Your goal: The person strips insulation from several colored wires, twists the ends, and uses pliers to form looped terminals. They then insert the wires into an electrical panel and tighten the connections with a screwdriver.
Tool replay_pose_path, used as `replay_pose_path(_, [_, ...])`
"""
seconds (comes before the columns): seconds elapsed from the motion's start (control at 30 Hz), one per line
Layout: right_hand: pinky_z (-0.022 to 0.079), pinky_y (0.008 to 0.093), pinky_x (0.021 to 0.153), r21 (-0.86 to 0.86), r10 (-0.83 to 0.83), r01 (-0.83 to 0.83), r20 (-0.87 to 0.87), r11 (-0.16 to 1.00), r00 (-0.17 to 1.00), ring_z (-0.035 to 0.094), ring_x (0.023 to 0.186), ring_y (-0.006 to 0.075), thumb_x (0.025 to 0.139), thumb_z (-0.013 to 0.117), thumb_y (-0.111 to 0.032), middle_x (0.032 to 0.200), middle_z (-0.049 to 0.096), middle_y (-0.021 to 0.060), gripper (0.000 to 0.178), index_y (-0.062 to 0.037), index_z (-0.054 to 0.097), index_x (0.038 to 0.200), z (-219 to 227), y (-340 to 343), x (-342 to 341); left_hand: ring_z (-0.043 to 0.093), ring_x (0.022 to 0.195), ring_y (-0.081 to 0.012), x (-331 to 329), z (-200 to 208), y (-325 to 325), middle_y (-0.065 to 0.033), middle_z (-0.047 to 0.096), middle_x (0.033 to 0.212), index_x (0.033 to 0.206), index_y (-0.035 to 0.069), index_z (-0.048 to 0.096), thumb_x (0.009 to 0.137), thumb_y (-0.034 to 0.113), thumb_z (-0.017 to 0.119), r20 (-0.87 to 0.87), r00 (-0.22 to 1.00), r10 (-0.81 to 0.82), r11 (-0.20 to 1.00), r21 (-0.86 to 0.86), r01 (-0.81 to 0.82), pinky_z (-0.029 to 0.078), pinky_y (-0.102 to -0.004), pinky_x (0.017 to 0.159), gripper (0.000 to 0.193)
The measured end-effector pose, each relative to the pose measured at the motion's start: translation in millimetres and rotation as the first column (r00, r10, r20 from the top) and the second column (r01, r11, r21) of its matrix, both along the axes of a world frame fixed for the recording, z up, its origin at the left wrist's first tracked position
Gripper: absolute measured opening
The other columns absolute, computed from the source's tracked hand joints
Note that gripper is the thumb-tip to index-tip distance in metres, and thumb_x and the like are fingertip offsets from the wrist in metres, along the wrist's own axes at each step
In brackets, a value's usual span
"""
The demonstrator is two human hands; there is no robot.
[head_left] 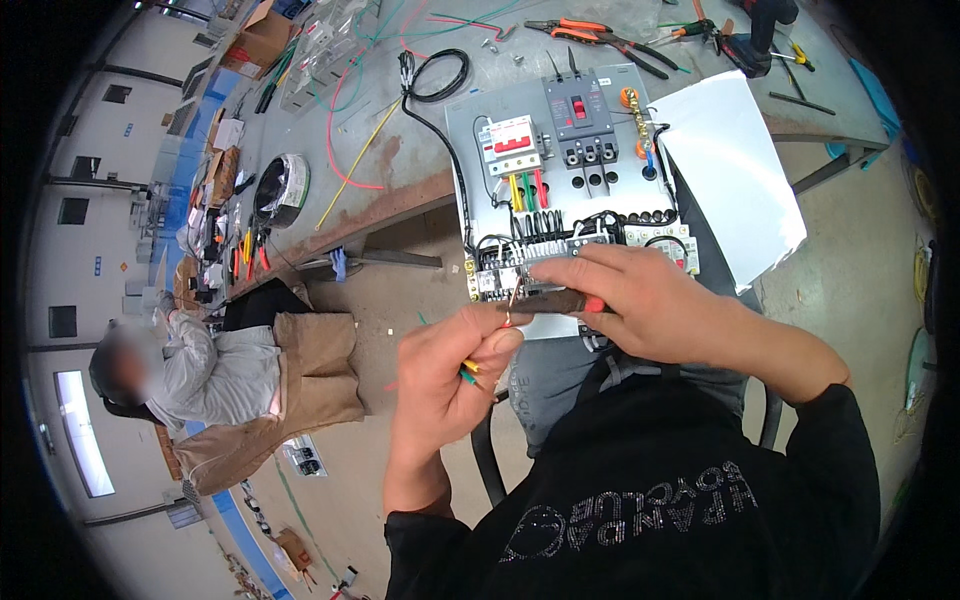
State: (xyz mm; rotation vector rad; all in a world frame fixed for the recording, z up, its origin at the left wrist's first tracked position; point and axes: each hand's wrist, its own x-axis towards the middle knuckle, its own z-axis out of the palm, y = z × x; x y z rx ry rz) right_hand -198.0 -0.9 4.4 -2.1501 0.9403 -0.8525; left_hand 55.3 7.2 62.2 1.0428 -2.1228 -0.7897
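Bare copper (514, 294) shows above the left thumb and forefinger, right at the tip of the pliers (556, 302). Short lengths of coloured wire (470, 368), yellow and green, poke out below the same fingers; whether they join the copper is hidden in the fist. The left hand (447, 370) is curled in a narrow pinch. The right hand (645, 300) wraps the red-gripped pliers, whose nose points at the left fingertips; I cannot tell whether the jaws bite on the copper.

The wire should be light, springy where insulated, and the bare metal easily bent or nicked, so the insulated part just behind the copper is the place to pinch. The pliers look rigid and heavier, best held far back on the grips.

Just beyond both hands lies the mounting board (520, 102), crowded with black leads. On it, ahead of the left hand, sits a white breaker (512, 145); farther ahead, between the hands, a black breaker (580, 108). A white sheet (735, 180) lies ahead and right of the right hand. Well beyond the hands, orange-handled cutters (600, 38) rest on the table (425, 150).
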Motion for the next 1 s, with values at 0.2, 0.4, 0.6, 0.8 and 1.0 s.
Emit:
replay_pose_path(0.2, [0.057, 0.031, 0.079, 0.65, 0.173, -0.66, 0.65, 0.377, 0.74, 0.075, 0.089, 0.0221, 0.108, 0.061, -0.025, 0.097, 0.075, 0.0129, 0.046, 0.0056, 0.056, 0.141, 11.4, -3.9, -22.8, 0.067, 0.062, -0.0176, 9.3, 3.7, -6.9, -0.0089, 0.077, 0.091, 0.121, 0.0, 0.074, 0.091, 0.004, 0.069, 0.001, 0.998, -0.056, 0.998, -0.014, 0.056, 0.052, -0.0268, 0.06, 0.03])
replay_pose_path(0.4, [0.065, 0.0378, 0.081, 0.532, 0.098, -0.845, 0.845, -0.059, 0.526, 0.077, 0.091, 0.0293, 0.107, 0.062, -0.028, 0.1, 0.075, 0.0174, 0.052, 0.0104, 0.053, 0.141, 3.0, 0.0, -14.1, 0.051, 0.055, -0.0103, 10.1, 0.1, -1.8, -0.0005, 0.055, 0.064, 0.115, -0.003, 0.074, 0.102, 0.034, 0.066, -0.035, 0.996, -0.087, 0.996, 0.003, 0.088, 0.039, -0.0265, 0.055, 0.04])
replay_pose_path(0.6, [0.064, 0.0348, 0.076, 0.471, 0.12, -0.864, 0.882, -0.18, 0.456, 0.077, 0.087, 0.0281, 0.106, 0.063, -0.029, 0.099, 0.075, 0.0172, 0.053, 0.0105, 0.054, 0.14, -0.9, 1.1, -13.5, 0.053, 0.052, -0.0115, 13.2, -7.4, -2.4, -0.0005, 0.055, 0.062, 0.112, -0.003, 0.075, 0.102, 0.035, 0.065, -0.128, 0.979, -0.158, 0.987, -0.005, 0.159, 0.039, -0.0281, 0.053, 0.04])
replay_pose_path(0.8, [0.061, 0.0302, 0.068, 0.44, 0.124, -0.875, 0.897, -0.2, 0.423, 0.077, 0.083, 0.0249, 0.106, 0.063, -0.029, 0.096, 0.074, 0.0167, 0.051, 0.0102, 0.055, 0.138, -3.6, 8.2, -8.8, 0.063, 0.055, -0.0174, 14.8, -6.1, -5.4, -0.0081, 0.071, 0.087, 0.115, 0.0, 0.076, 0.095, 0.022, 0.067, -0.196, 0.953, -0.232, 0.971, 0.014, 0.239, 0.047, -0.0298, 0.052, 0.031])
replay_pose_path(1.0, [0.061, 0.029, 0.067, 0.398, 0.121, -0.887, 0.917, -0.235, 0.379, 0.075, 0.077, 0.0228, 0.106, 0.063, -0.032, 0.092, 0.073, 0.0148, 0.054, 0.011, 0.055, 0.138, -7.6, 10.6, -6.1, 0.048, 0.046, -0.0123, 8.1, -6.4, -0.9, 0.0009, 0.052, 0.057, 0.107, -0.003, 0.08, 0.098, 0.043, 0.062, -0.214, 0.962, -0.172, 0.982, 0.042, 0.185, 0.034, -0.0301, 0.048, 0.05])
